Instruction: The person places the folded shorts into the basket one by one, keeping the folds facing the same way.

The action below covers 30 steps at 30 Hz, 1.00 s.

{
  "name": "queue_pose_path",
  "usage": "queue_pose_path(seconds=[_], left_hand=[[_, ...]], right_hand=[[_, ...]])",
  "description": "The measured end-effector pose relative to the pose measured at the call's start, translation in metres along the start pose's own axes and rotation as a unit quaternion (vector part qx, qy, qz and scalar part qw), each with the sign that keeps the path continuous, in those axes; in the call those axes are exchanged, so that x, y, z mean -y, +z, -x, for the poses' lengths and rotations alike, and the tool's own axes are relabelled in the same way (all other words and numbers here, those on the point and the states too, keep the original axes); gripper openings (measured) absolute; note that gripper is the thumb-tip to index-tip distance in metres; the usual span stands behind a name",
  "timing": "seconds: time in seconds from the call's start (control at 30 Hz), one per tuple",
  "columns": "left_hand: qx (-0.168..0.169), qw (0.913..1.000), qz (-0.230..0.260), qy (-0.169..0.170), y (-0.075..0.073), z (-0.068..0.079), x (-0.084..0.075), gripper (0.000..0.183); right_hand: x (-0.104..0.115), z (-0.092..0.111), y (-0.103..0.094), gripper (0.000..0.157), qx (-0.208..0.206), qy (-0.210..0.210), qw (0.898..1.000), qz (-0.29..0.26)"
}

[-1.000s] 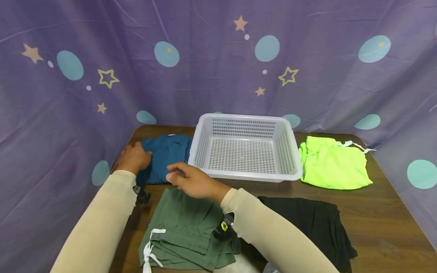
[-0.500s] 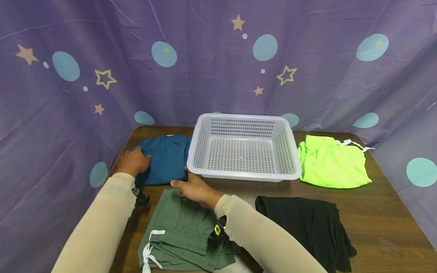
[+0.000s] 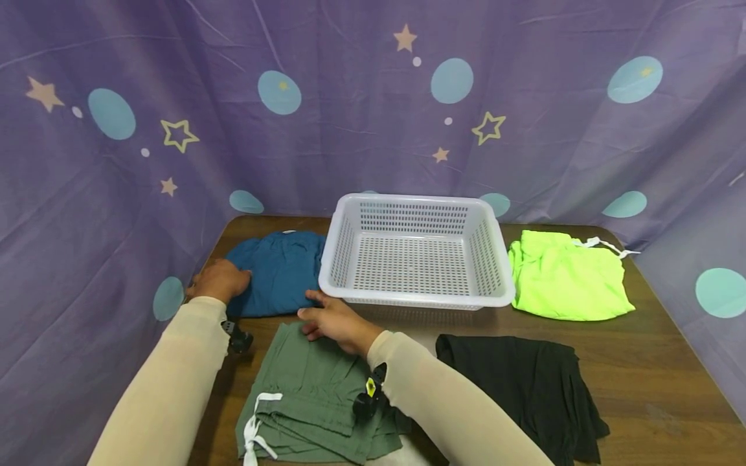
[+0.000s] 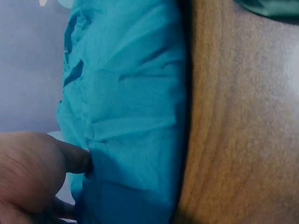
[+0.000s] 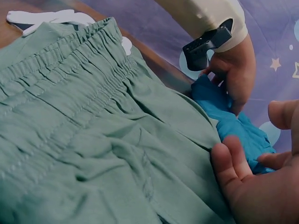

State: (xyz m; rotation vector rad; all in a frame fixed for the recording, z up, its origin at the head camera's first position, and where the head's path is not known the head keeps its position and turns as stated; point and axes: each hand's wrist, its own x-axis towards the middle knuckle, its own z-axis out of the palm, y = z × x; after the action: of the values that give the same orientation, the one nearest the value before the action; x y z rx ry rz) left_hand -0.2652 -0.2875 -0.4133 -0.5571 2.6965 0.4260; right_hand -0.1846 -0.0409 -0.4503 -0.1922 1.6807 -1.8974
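A folded blue garment [image 3: 276, 272] lies at the table's back left, beside the basket. My left hand [image 3: 218, 280] holds its left end, thumb on top of the cloth, as the left wrist view shows; most of its fingers are hidden there. By the front right corner of the blue garment is my right hand [image 3: 338, 321], with fingers spread and loosely bent; some fingertips reach the blue cloth. Beneath that hand lies a folded green garment [image 3: 315, 388] with an elastic waistband [image 5: 56, 102] and a white drawstring [image 3: 252, 430].
A white plastic basket [image 3: 410, 265] stands at the back middle with nothing in it. To its right lies a folded neon yellow garment [image 3: 568, 278] with a white drawstring. A folded black garment [image 3: 519, 388] lies front right. A purple curtain [image 3: 373, 129] hangs behind the wooden table [image 3: 653, 388].
My right hand has come down and forward from above the green garment to the blue garment's front right corner. My left hand has shifted slightly left along the blue garment's edge.
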Motion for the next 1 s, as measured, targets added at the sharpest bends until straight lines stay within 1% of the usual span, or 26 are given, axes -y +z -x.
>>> queue_pose_path(seconds=[0.17, 0.23, 0.3, 0.47, 0.57, 0.63, 0.7, 0.77, 0.87, 0.93, 1.0], left_hand=[[0.003, 0.9994, -0.022, 0.027, -0.001, 0.0, 0.006, 0.072], [0.004, 0.9989, -0.028, 0.037, -0.001, -0.001, 0.009, 0.069], [0.006, 0.9984, -0.028, 0.049, -0.003, -0.001, 0.011, 0.065], [0.028, 0.9947, -0.025, 0.095, -0.008, 0.0, 0.014, 0.065], [0.045, 0.9927, -0.017, 0.111, -0.011, 0.001, 0.015, 0.07], [0.057, 0.9917, -0.009, 0.115, -0.013, 0.001, 0.016, 0.072], [0.072, 0.9904, 0.003, 0.118, -0.014, 0.001, 0.018, 0.074], [0.091, 0.9885, 0.02, 0.119, -0.015, 0.001, 0.019, 0.076], [0.126, 0.9843, 0.039, 0.117, -0.017, 0.001, 0.021, 0.083], [0.148, 0.9811, 0.051, 0.114, -0.018, 0.002, 0.021, 0.085], [0.164, 0.9782, 0.057, 0.115, -0.018, 0.003, 0.02, 0.086]], right_hand=[[-0.003, 0.0, 0.001, 0.052, -0.019, -0.007, 1.0, 0.023], [-0.003, 0.001, 0.003, 0.047, -0.036, -0.012, 0.999, 0.031], [-0.005, 0.002, 0.005, 0.041, -0.059, -0.019, 0.998, 0.028], [-0.012, -0.002, 0.009, 0.025, -0.125, -0.056, 0.99, -0.027], [-0.014, -0.003, 0.01, 0.021, -0.15, -0.064, 0.984, -0.066], [-0.014, -0.004, 0.01, 0.023, -0.156, -0.056, 0.982, -0.086], [-0.015, -0.004, 0.01, 0.03, -0.156, -0.043, 0.981, -0.104], [-0.014, -0.003, 0.011, 0.043, -0.142, -0.03, 0.983, -0.115], [-0.014, -0.002, 0.011, 0.067, -0.113, -0.02, 0.986, -0.12], [-0.014, -0.002, 0.011, 0.072, -0.097, -0.018, 0.989, -0.109], [-0.013, -0.001, 0.011, 0.067, -0.089, -0.012, 0.991, -0.096]])
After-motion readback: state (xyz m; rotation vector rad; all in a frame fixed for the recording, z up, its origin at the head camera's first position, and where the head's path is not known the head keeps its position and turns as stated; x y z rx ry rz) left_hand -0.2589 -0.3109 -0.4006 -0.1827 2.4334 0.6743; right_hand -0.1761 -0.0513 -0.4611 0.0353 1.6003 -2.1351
